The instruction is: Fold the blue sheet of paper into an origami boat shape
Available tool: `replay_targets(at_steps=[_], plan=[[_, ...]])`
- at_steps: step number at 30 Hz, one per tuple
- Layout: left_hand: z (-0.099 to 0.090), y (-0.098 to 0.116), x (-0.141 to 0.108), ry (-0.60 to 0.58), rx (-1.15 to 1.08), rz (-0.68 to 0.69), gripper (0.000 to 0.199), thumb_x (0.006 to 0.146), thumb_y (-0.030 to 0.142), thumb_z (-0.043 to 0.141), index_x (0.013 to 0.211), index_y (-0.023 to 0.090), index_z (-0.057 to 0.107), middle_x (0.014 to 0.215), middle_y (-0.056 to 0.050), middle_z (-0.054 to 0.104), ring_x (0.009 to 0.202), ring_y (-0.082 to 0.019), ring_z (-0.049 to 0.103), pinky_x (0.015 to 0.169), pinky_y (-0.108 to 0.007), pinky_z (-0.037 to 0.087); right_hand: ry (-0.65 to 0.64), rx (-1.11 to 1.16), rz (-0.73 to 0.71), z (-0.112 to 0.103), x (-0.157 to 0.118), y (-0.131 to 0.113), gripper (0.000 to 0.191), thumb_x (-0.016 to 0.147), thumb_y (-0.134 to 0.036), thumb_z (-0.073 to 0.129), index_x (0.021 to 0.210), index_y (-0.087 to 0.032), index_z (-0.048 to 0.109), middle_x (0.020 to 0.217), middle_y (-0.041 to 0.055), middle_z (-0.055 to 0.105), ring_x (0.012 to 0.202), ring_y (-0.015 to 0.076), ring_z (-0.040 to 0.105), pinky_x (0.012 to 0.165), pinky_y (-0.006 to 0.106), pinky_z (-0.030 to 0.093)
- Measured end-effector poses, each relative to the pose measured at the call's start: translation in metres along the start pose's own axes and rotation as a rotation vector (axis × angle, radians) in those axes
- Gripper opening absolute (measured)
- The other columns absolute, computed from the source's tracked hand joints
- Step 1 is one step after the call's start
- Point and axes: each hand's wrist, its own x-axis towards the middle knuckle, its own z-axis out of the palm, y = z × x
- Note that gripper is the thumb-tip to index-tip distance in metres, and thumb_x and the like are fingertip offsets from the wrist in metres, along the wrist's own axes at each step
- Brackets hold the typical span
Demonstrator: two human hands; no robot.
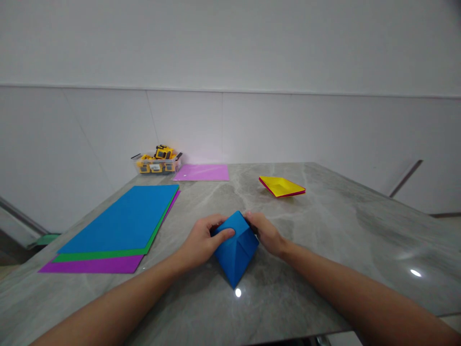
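Observation:
A folded piece of blue paper [236,247], shaped like a kite with its long point toward me, is held between both hands above the near middle of the table. My left hand [206,239] grips its left edge, thumb flat on the upper face and the other fingers behind. At the upper right edge is my right hand [264,233], its fingers closed around the paper's side and partly hidden behind it. Crease lines run across the paper's lower half.
Large blue, green and purple sheets [126,218] lie stacked at the left. Farther back are a clear bin [156,166] of yellow toy vehicles and a pink sheet [203,173]. A yellow and red folded paper piece [283,186] rests on the grey table [345,240] at the back right.

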Motion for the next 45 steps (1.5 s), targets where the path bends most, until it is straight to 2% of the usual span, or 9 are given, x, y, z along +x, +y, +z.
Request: replay_targets(at_steps=[5, 15, 21, 24, 26, 29, 32, 41, 45], plan=[[-0.001, -0.001, 0.001, 0.047, -0.008, -0.057, 0.030, 0.083, 0.042, 0.062, 0.089, 0.013, 0.069, 0.081, -0.004, 0.067, 0.076, -0.018, 0.059, 0.068, -0.026, 0.046, -0.103, -0.040, -0.023, -0.001, 0.002, -0.004, 0.050, 0.086, -0.060, 0.050, 0.061, -0.017, 0.046, 0.057, -0.0033, 0.033, 0.052, 0.0093, 0.031, 0.047, 0.023, 0.025], [0.001, -0.002, 0.002, -0.012, -0.223, -0.159, 0.033, 0.077, 0.045, 0.068, 0.078, 0.012, 0.064, 0.066, 0.000, 0.061, 0.058, -0.011, 0.051, 0.053, -0.022, 0.039, -0.089, -0.165, -0.004, 0.005, 0.000, -0.003, 0.048, 0.087, -0.058, 0.049, 0.064, -0.016, 0.049, 0.058, -0.0024, 0.040, 0.052, 0.0089, 0.036, 0.045, 0.021, 0.028], [-0.002, -0.002, 0.004, -0.001, -0.157, -0.133, 0.031, 0.078, 0.044, 0.067, 0.072, 0.013, 0.063, 0.061, 0.002, 0.056, 0.055, -0.011, 0.049, 0.051, -0.022, 0.037, -0.095, -0.204, -0.005, 0.005, 0.000, -0.005, 0.046, 0.088, -0.055, 0.048, 0.064, -0.016, 0.049, 0.057, -0.0026, 0.039, 0.051, 0.0095, 0.037, 0.045, 0.022, 0.027], [-0.001, -0.001, 0.003, 0.062, -0.018, -0.071, 0.029, 0.081, 0.042, 0.065, 0.082, 0.014, 0.068, 0.075, -0.003, 0.066, 0.071, -0.017, 0.060, 0.066, -0.028, 0.047, -0.059, -0.263, -0.068, 0.004, 0.000, -0.007, 0.044, 0.091, -0.051, 0.046, 0.064, -0.016, 0.049, 0.057, -0.0027, 0.040, 0.051, 0.0099, 0.037, 0.046, 0.023, 0.028], [-0.001, -0.001, 0.002, 0.169, 0.046, -0.001, 0.033, 0.079, 0.039, 0.068, 0.103, 0.017, 0.067, 0.103, -0.008, 0.068, 0.100, -0.025, 0.061, 0.087, -0.035, 0.047, 0.026, -0.316, -0.201, 0.003, 0.000, -0.009, 0.041, 0.094, -0.046, 0.044, 0.068, -0.016, 0.053, 0.060, -0.0010, 0.046, 0.055, 0.0118, 0.042, 0.051, 0.025, 0.033], [0.002, -0.002, 0.000, 0.298, -0.047, 0.031, 0.082, 0.071, 0.035, 0.078, 0.141, 0.023, 0.037, 0.141, -0.014, 0.047, 0.127, -0.029, 0.048, 0.102, -0.042, 0.041, 0.160, -0.409, -0.492, -0.001, 0.000, -0.014, 0.029, 0.095, -0.036, 0.045, 0.078, -0.018, 0.060, 0.076, 0.0048, 0.058, 0.076, 0.0185, 0.052, 0.071, 0.033, 0.043], [0.004, -0.004, -0.001, 0.260, -0.204, 0.026, 0.107, 0.064, 0.030, 0.084, 0.148, 0.025, 0.018, 0.147, -0.016, 0.039, 0.126, -0.030, 0.049, 0.103, -0.043, 0.042, 0.201, -0.496, -0.669, -0.003, 0.000, -0.016, 0.020, 0.094, -0.028, 0.049, 0.085, -0.022, 0.066, 0.103, 0.0080, 0.063, 0.100, 0.0236, 0.052, 0.090, 0.043, 0.040], [-0.001, -0.005, 0.001, 0.339, -0.184, 0.115, 0.078, 0.062, 0.028, 0.085, 0.131, 0.021, 0.050, 0.133, -0.011, 0.056, 0.121, -0.029, 0.053, 0.100, -0.040, 0.045, 0.108, -0.526, -0.625, -0.002, -0.005, -0.017, 0.023, 0.095, -0.031, 0.047, 0.087, -0.019, 0.065, 0.149, 0.0087, 0.030, 0.138, 0.0313, 0.029, 0.108, 0.050, 0.030], [-0.003, 0.003, -0.003, 0.294, -0.084, 0.009, 0.060, 0.064, 0.032, 0.083, 0.118, 0.018, 0.061, 0.111, -0.007, 0.069, 0.100, -0.026, 0.064, 0.089, -0.038, 0.051, 0.031, -0.490, -0.602, 0.000, -0.006, -0.022, 0.030, 0.098, -0.034, 0.040, 0.085, -0.016, 0.061, 0.149, 0.0152, 0.029, 0.132, 0.0303, 0.039, 0.107, 0.046, 0.034]])
